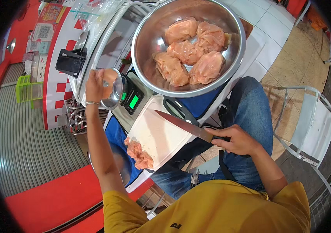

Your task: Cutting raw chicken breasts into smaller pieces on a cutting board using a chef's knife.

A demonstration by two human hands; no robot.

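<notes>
My left hand (95, 87) grips the rim of a small stainless steel bowl (115, 94) beside a digital kitchen scale (130, 94) with a lit green display. An orange-pink tone shows inside the bowl; whether it is food or a reflection I cannot tell. My right hand (236, 139) holds a kitchen knife (183, 125) by its dark handle, blade pointing left above a white cutting board (159, 131). Cut pieces of raw chicken (139, 154) lie along the board's near left edge. At the far side, a large steel bowl (137, 64) contains several bigger raw chicken pieces (207, 68).
Under the board and bowls is a blue cloth (203, 102). Another metal bowl (120, 163) is partly hidden by my left forearm. A black holder (70, 61) stands at the left. To the right is a white metal chair (311, 125); a red-and-white counter (62, 72) rises at the left.
</notes>
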